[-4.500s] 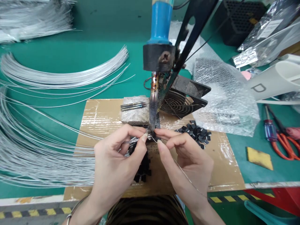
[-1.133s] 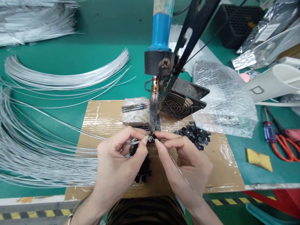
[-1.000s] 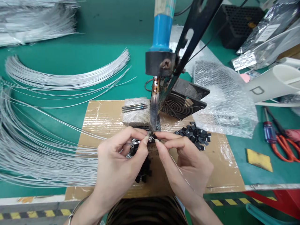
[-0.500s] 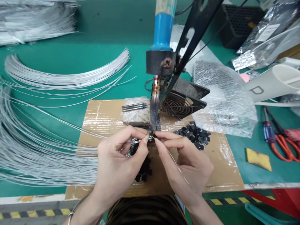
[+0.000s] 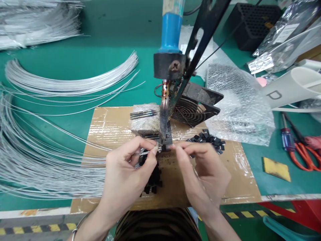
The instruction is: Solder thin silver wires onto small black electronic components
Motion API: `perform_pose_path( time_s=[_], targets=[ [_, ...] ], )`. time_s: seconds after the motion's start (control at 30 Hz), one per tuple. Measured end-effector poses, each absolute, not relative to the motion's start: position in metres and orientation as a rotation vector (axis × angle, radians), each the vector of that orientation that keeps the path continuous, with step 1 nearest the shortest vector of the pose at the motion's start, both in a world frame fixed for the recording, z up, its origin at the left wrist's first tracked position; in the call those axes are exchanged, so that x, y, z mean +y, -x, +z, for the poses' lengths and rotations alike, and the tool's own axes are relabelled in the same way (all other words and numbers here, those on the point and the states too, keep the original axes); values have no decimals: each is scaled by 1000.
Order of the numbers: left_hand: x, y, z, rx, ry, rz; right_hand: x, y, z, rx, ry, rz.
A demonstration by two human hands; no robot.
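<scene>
My left hand point(image 5: 132, 167) pinches the end of a thin grey wire between thumb and forefinger, right below the tip of the soldering iron point(image 5: 164, 124). A small metal piece shows at its fingertips, too small to make out well. My right hand point(image 5: 203, 170) is a little to the right, thumb and forefinger closed and smeared by motion. A thin solder wire runs through its grip, mostly hidden now. Beneath the iron tip is a small dark block point(image 5: 164, 147). Small black parts point(image 5: 151, 180) lie in a pile between my hands.
Bundles of grey wires point(image 5: 50, 174) spread over the left side. A fan point(image 5: 193, 107) stands behind the iron, beside a wrapped block point(image 5: 144, 125) with metal rods. More black pieces point(image 5: 208, 140), a yellow sponge point(image 5: 276, 169) and orange-handled scissors point(image 5: 304, 157) lie to the right.
My right hand has drawn back slightly to the right, away from the iron tip and my left fingertips. My left hand stays nearly where it was, still pinching.
</scene>
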State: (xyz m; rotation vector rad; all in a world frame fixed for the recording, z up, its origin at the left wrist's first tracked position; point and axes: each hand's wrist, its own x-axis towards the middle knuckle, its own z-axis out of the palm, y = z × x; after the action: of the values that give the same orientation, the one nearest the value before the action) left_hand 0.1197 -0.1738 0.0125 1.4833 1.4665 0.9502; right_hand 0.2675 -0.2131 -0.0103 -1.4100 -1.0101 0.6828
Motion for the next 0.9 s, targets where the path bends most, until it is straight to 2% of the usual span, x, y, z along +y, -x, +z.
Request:
perform_pose_path(
  time_s=[0.1, 0.23, 0.37, 0.53, 0.7, 0.9],
  targets=[
    [-175, -115, 11, 1474, -1473, 972, -215, -282, -13, -863, 1511, 622],
    [-176, -110, 13, 1473, -1444, 1002, -221, -311, -21, -658, 1187, 854],
    [-177, -106, 15, 1510, -1424, 1009, -232, -335, -29, -607, 1244, 969],
    [-179, -103, 13, 1522, -1433, 1002, -242, -334, -40, -697, 1474, 825],
    [-180, -102, 14, 1524, -1453, 1019, -240, -322, -41, -752, 1480, 844],
    [-180, -100, 14, 1520, -1431, 999, -238, -322, -40, -691, 1450, 706]
  ],
)
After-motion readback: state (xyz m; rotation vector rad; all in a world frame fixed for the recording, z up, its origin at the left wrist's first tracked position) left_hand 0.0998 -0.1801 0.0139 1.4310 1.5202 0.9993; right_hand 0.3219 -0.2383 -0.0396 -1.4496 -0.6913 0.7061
